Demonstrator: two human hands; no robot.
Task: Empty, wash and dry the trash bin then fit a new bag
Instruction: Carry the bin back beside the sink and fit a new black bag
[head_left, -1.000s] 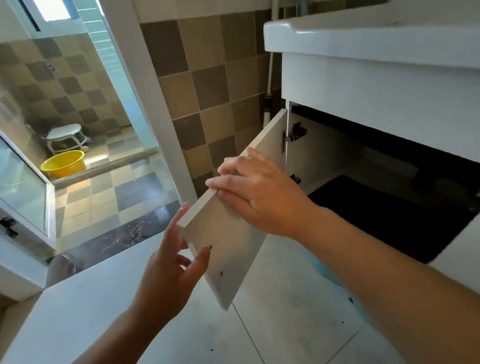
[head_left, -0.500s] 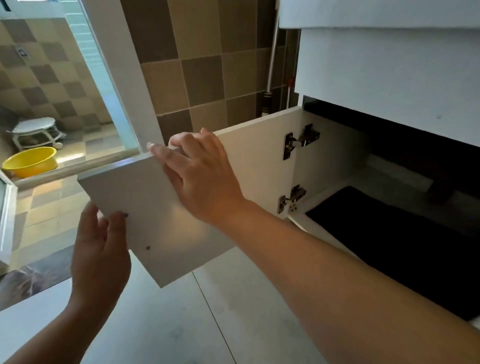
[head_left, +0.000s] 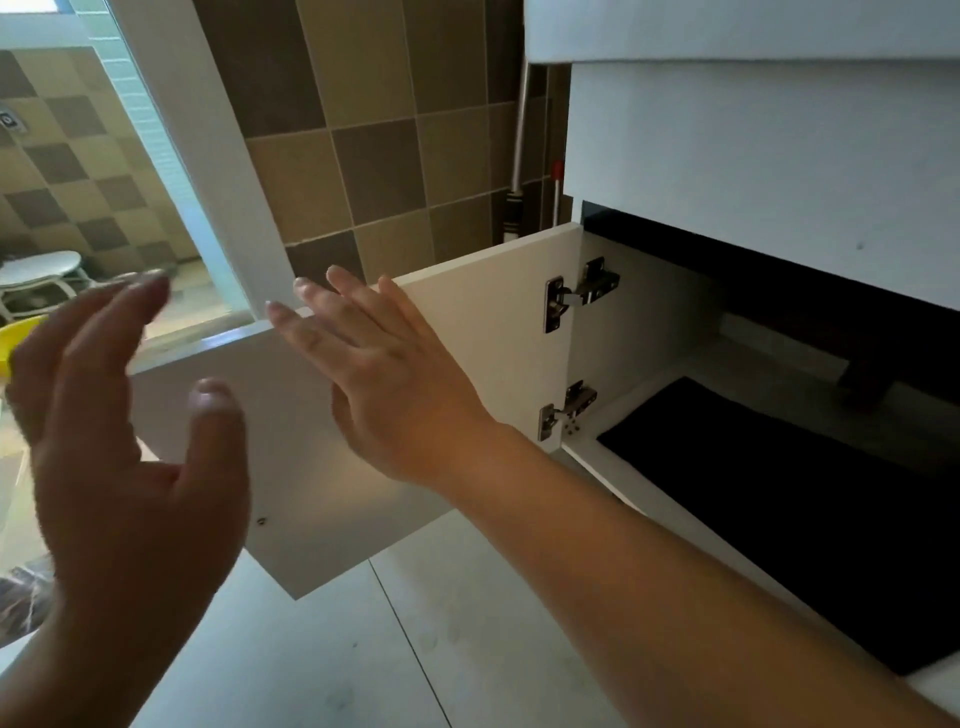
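Two hands, left hand (head_left: 124, 441) and right hand (head_left: 384, 374), fingers spread, holding nothing beside open cabinet door (head_left: 488, 332); trash bin unseen; likely fetching supplies, next reach inside toward 3 o'clock.

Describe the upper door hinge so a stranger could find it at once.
Start at the white vanity cabinet under the sink, then its open door. Two metal hinges sit on the door's inner edge. The upper hinge is nearer the door's top and looks larger than the lower hinge.
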